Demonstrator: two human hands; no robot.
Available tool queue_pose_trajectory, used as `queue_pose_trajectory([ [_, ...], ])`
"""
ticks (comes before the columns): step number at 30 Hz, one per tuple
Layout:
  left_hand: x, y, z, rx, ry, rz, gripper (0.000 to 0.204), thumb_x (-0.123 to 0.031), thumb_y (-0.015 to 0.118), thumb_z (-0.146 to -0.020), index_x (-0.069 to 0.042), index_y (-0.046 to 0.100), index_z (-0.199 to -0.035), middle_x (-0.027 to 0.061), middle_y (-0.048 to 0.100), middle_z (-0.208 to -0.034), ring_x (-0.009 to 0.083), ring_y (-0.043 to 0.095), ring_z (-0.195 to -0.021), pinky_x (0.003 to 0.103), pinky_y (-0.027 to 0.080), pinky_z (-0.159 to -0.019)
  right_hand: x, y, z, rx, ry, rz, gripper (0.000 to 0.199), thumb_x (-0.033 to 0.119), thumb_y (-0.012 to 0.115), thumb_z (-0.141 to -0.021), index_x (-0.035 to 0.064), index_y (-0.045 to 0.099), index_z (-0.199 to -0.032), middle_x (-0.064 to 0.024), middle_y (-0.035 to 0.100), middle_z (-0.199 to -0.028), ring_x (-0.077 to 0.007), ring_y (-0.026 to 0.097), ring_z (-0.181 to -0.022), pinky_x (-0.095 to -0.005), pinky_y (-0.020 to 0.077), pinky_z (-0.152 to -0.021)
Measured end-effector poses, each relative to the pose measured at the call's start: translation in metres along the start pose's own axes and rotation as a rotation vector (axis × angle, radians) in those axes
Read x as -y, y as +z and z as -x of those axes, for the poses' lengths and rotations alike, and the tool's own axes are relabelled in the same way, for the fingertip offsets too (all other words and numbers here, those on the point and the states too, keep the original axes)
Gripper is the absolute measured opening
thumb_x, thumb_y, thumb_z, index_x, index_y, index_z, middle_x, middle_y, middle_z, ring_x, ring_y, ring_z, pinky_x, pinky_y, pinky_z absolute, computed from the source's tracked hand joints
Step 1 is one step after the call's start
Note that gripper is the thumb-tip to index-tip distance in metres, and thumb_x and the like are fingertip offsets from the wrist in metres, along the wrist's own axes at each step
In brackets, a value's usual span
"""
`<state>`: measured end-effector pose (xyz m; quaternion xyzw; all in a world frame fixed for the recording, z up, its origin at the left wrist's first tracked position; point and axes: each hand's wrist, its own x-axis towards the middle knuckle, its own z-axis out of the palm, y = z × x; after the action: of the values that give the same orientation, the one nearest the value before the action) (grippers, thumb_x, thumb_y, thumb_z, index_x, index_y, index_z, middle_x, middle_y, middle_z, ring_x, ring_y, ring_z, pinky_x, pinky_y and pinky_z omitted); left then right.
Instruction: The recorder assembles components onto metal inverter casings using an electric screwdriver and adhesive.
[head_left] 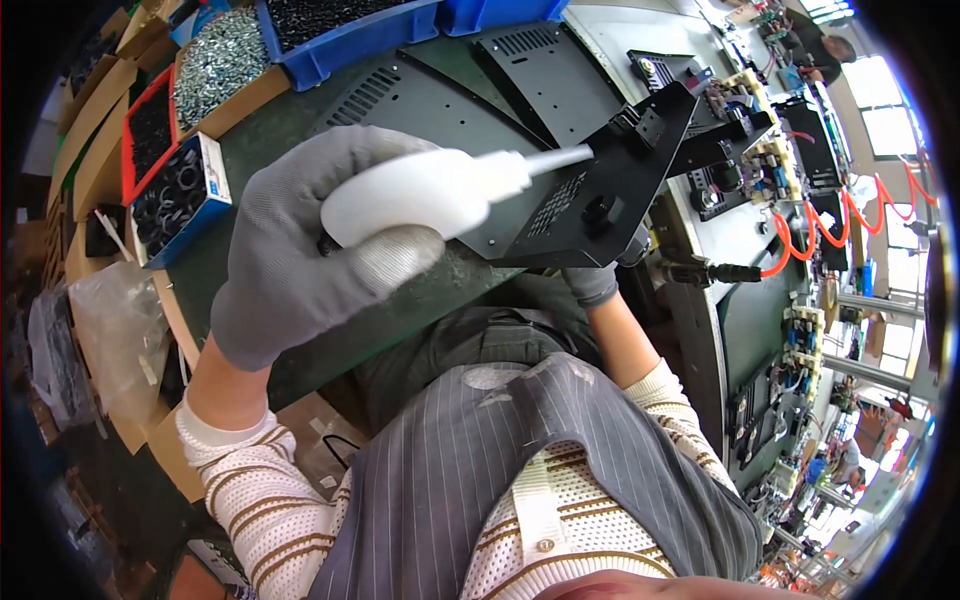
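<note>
My left hand (300,240), in a grey glove, is closed round a white plastic squeeze bottle (410,195). The bottle lies sideways in the grip, its narrow nozzle pointing right, over a black metal panel (600,190). Bent edges, a patch of small slots and a round black fitting show on this panel, which is tilted above the bench. Under its near edge is my right hand (590,285), also gloved and gripping the panel from below; most of its fingers are hidden behind the metal.
More black slotted panels (430,100) lie on the green bench (330,350). Blue bins (345,45) and boxes of screws (222,70) and black rings (172,200) line the left and far side. A red coiled hose (825,235) and circuit boards (770,165) are at right.
</note>
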<state>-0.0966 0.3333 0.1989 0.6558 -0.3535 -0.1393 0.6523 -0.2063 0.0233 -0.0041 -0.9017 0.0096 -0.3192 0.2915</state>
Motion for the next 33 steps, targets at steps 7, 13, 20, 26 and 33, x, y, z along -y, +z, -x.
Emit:
queue_pose_trajectory([
  [7, -0.011, 0.009, -0.027, 0.2, 0.183, -0.25, 0.036, -0.001, 0.077, -0.07, 0.002, 0.071, -0.105, 0.0098, 0.073, -0.098, 0.0155, 0.071, -0.087, 0.028, 0.055, -0.077, -0.004, 0.003, 0.001, 0.099, 0.114, -0.168, 0.028, 0.015, 0.078, -0.07, 0.0097, 0.071, -0.097, -0.0109, 0.069, -0.087, -0.0346, 0.067, -0.079, -0.0403, 0.055, -0.071],
  [13, -0.023, 0.009, -0.04, 0.235, 0.348, -0.538, 0.033, -0.001, 0.078, -0.065, -0.001, 0.074, -0.098, 0.0087, 0.072, -0.088, 0.017, 0.071, -0.078, 0.028, 0.054, -0.069, 0.007, -0.006, -0.006, 0.11, 0.0, -0.101, 0.015, 0.013, 0.075, -0.075, 0.0088, 0.071, -0.088, -0.0093, 0.07, -0.082, -0.0309, 0.069, -0.076, -0.037, 0.0556, -0.069],
  [20, -0.035, 0.019, -0.044, 0.155, 0.373, -0.538, 0.031, -0.003, 0.077, -0.063, -0.005, 0.075, -0.094, 0.0079, 0.07, -0.084, 0.0178, 0.068, -0.071, 0.031, 0.052, -0.061, 0.022, -0.012, -0.016, 0.099, -0.046, -0.143, 0.014, 0.012, 0.074, -0.075, 0.0083, 0.07, -0.088, -0.0088, 0.07, -0.086, -0.0295, 0.069, -0.077, -0.0376, 0.0552, -0.069],
  [26, -0.037, 0.012, -0.051, 0.223, 0.316, -0.554, 0.031, -0.004, 0.077, -0.061, -0.004, 0.075, -0.091, 0.0078, 0.069, -0.082, 0.0187, 0.066, -0.067, 0.031, 0.05, -0.058, 0.013, -0.013, -0.011, 0.126, -0.116, -0.02, 0.019, 0.018, 0.077, -0.071, 0.0099, 0.069, -0.087, -0.0085, 0.069, -0.086, -0.0301, 0.069, -0.078, -0.0394, 0.0546, -0.069],
  [33, -0.038, 0.006, -0.056, 0.29, 0.352, -0.533, 0.029, -0.005, 0.076, -0.06, -0.003, 0.073, -0.089, 0.008, 0.069, -0.08, 0.0195, 0.066, -0.067, 0.031, 0.049, -0.058, 0.01, -0.007, -0.007, 0.142, -0.024, 0.185, 0.025, 0.021, 0.078, -0.069, 0.0095, 0.07, -0.09, -0.0083, 0.069, -0.085, -0.031, 0.068, -0.076, -0.0397, 0.0545, -0.067],
])
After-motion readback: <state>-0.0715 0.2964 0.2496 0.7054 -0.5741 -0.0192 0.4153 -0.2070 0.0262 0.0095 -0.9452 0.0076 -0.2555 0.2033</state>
